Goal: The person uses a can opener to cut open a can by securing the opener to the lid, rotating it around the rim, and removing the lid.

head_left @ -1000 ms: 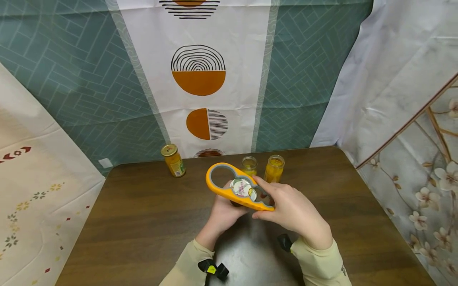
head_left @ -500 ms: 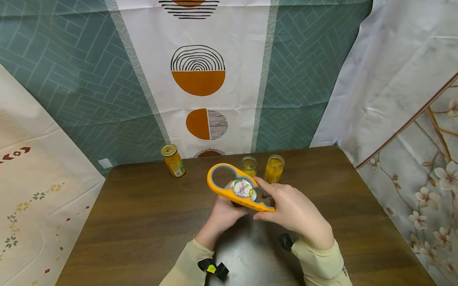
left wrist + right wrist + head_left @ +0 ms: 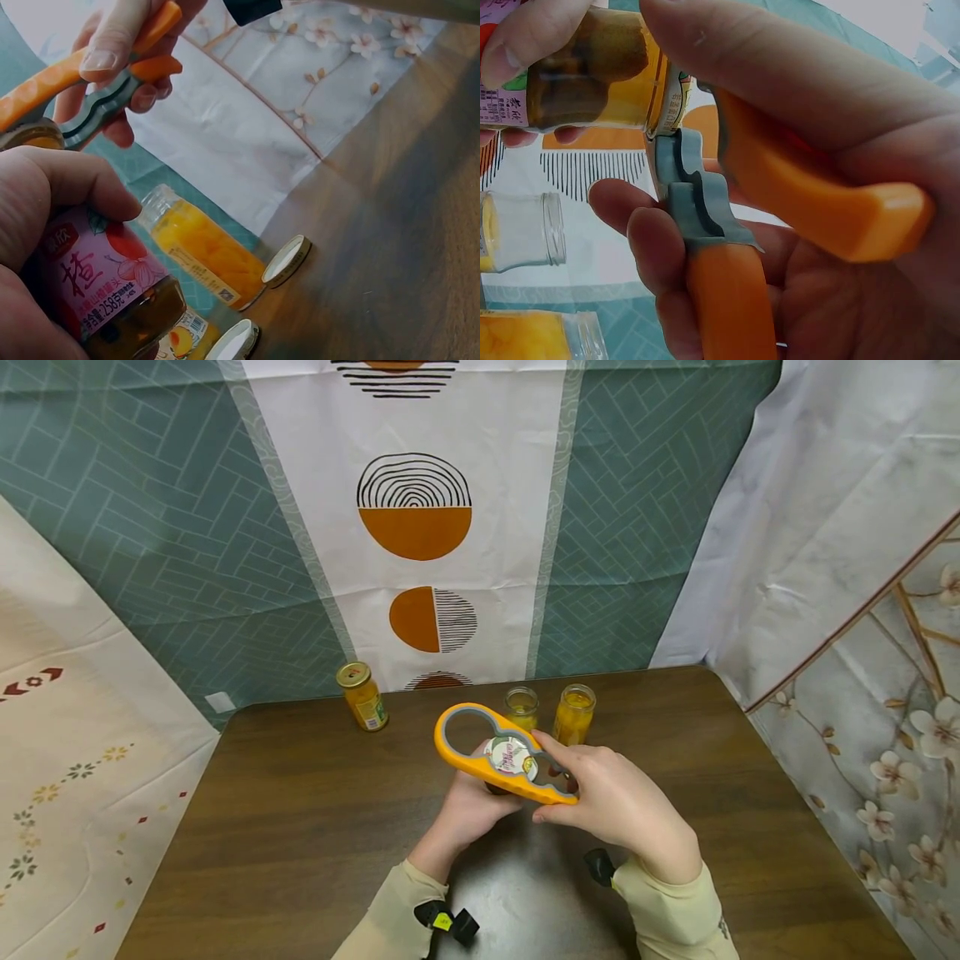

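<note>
My left hand [image 3: 471,802] grips a glass jar [image 3: 120,277] with a pink label and dark fruit in liquid. In the head view the hand hides most of the jar, and its printed lid [image 3: 510,755] faces up. An orange jar opener [image 3: 467,762] with a grey scalloped lining lies around that lid. My right hand [image 3: 618,797] holds the opener's handles, thumb on one and fingers on the other. From the right wrist, the grey lining [image 3: 694,187] shows right at the lid's edge. Both hands are above the table.
Two jars without lids, a shorter jar [image 3: 522,707] and a jar of yellow fruit [image 3: 575,714], stand at the back. A lidded jar [image 3: 363,697] stands at the back left. Two loose lids, one lid [image 3: 286,261] and another lid [image 3: 234,342], lie on the wooden table [image 3: 300,827].
The opener and the jar's lid have shifted very slightly to the right in the head view. Both hands keep their hold.
</note>
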`<state>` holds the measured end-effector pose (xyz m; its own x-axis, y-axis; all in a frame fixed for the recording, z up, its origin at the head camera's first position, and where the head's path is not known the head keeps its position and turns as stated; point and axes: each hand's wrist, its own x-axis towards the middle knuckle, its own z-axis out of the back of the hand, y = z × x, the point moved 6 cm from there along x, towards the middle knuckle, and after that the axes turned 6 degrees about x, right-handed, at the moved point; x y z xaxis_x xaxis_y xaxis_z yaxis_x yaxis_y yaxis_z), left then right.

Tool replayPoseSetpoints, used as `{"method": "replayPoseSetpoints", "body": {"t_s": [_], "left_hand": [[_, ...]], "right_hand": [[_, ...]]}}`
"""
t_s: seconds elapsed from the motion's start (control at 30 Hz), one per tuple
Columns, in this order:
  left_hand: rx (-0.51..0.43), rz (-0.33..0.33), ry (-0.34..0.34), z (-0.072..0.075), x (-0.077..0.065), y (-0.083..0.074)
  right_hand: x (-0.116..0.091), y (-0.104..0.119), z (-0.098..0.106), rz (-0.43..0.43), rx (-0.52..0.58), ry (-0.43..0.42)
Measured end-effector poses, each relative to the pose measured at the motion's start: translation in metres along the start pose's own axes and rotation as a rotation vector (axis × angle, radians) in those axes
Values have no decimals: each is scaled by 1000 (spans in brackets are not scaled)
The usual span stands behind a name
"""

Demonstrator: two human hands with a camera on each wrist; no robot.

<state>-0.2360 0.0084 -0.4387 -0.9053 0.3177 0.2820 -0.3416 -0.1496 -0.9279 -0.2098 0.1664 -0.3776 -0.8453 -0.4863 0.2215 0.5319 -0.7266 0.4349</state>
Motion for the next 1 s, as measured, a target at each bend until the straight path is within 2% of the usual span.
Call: {"method": "replayPoseSetpoints", "body": {"t_s": [0.33, 0.7, 0.87, 1.0], "left_hand": [[-77, -24, 120, -3, -3, -2], [-40, -42, 131, -4, -5, -2], [-68, -60, 158, -5, -5, -1], [-87, -45, 179, -7, -5, -1]], "right_hand": [[-4, -1, 4, 32, 20, 21], [-5, -4, 6, 32, 36, 30], [-7, -5, 8, 48, 66, 21], [-8, -6, 8, 33, 57, 12]]}}
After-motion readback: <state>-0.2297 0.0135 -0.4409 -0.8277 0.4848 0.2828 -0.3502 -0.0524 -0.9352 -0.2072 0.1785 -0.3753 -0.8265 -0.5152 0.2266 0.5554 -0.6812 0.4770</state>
